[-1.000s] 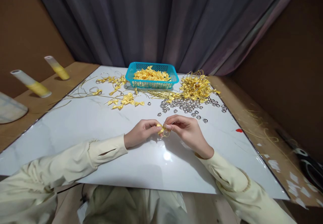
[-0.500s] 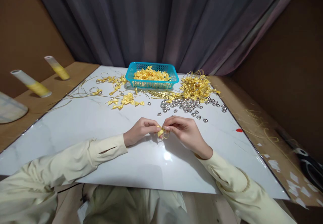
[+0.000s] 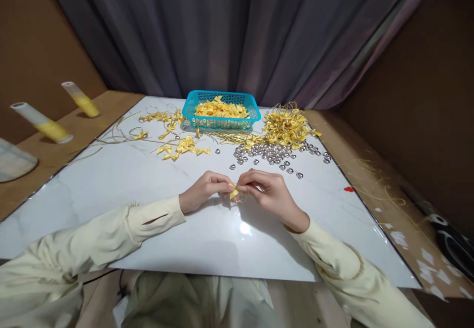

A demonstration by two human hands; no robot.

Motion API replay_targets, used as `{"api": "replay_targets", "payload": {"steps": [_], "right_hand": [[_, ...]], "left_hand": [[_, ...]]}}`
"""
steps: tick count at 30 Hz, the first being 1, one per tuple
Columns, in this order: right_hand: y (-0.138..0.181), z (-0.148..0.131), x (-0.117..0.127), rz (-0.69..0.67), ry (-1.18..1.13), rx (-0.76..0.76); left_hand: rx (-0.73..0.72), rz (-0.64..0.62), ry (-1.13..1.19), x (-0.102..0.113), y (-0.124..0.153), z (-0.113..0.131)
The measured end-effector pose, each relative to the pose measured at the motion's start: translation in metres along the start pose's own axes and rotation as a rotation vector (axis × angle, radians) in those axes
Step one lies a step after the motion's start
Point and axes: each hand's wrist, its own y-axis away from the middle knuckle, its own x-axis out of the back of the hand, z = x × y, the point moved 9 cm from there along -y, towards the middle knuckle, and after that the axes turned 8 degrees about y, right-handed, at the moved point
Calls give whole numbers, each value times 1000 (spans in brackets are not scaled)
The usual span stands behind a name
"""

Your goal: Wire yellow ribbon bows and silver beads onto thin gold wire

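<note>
Thumb and fingers of my left hand [image 3: 211,187] pinch a small yellow ribbon bow [image 3: 233,195] over the front middle of the white tabletop [image 3: 155,239]. My right hand [image 3: 268,192] meets it from the right, fingertips closed at the bow's edge on a thin gold cord [image 3: 242,198]. The cord curls in a loop just below the fingertips. How the cord and bow join is hidden by the fingers. Beyond my hands lie several silver heart-shaped pieces [image 3: 272,154], loose and in a pile.
A blue basket [image 3: 222,124] of yellow bows stands at the back. To its right is a heap of corded bows [image 3: 287,128]; loose bows [image 3: 185,144] lie left. Cord spools [image 3: 46,126] stand far left. Scissors [image 3: 452,241] and paper scraps lie right, near a red heart [image 3: 348,189].
The whole view has shifted slightly. Both hands keep their pinch at the bow and cord, with only a very small change in the bow's tilt.
</note>
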Motion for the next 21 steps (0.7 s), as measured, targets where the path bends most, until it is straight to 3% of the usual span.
{"api": "replay_targets", "payload": {"steps": [21], "right_hand": [[-1,-10,-1,4,92,86]], "left_hand": [[16,-4,9,1,-3,-2]]}}
